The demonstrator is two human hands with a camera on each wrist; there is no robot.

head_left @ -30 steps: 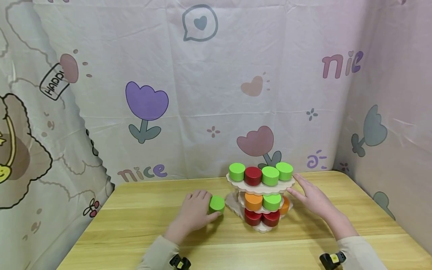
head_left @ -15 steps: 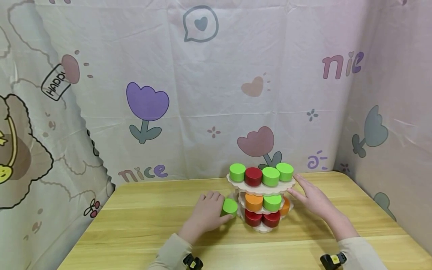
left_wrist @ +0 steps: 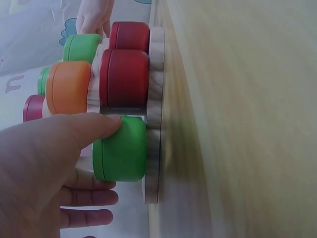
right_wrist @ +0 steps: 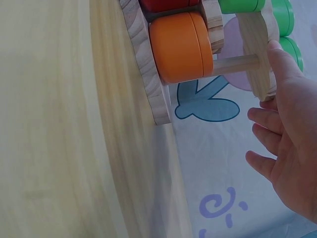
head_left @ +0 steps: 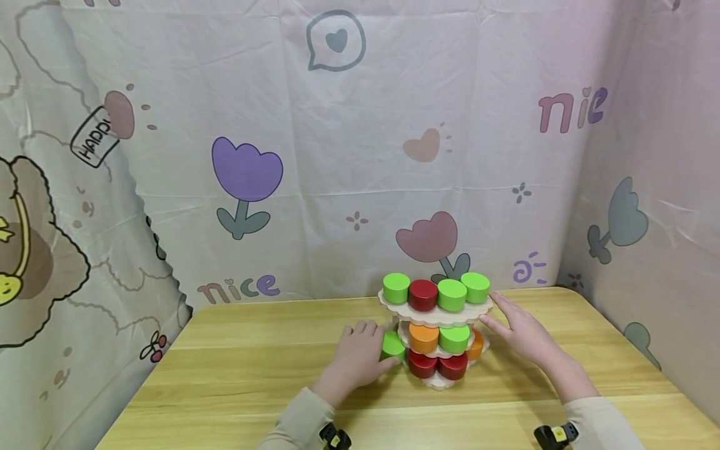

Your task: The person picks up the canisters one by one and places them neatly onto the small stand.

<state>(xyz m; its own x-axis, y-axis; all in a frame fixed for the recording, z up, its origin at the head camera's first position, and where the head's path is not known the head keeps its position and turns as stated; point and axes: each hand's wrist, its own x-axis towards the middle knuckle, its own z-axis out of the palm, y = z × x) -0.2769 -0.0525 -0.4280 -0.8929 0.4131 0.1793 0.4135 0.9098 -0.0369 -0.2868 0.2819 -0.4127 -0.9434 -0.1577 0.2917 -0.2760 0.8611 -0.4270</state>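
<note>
A tiered wooden stand (head_left: 435,317) with scalloped shelves carries green, red and orange round blocks. My left hand (head_left: 358,355) pinches a green round block (left_wrist: 124,148) between thumb and fingers at the left end of the bottom tier, beside a red block (left_wrist: 124,78). In the left wrist view the green block sits right at the wooden base (left_wrist: 153,148). On the other side, my right hand (head_left: 520,328) touches the edge of the top shelf (right_wrist: 257,54) with thumb and fingertips. Below it an orange block (right_wrist: 181,47) rests on the bottom tier.
The stand is on a light wooden table (head_left: 253,375). Behind it and at both sides hangs a pale printed cloth (head_left: 337,150) with flowers and hearts. Several round blocks, such as a green block (head_left: 452,295), stand on the top shelf.
My left hand has moved right with the green block, from the table left of the stand to its bottom tier. The right hand has stayed at the top shelf.
</note>
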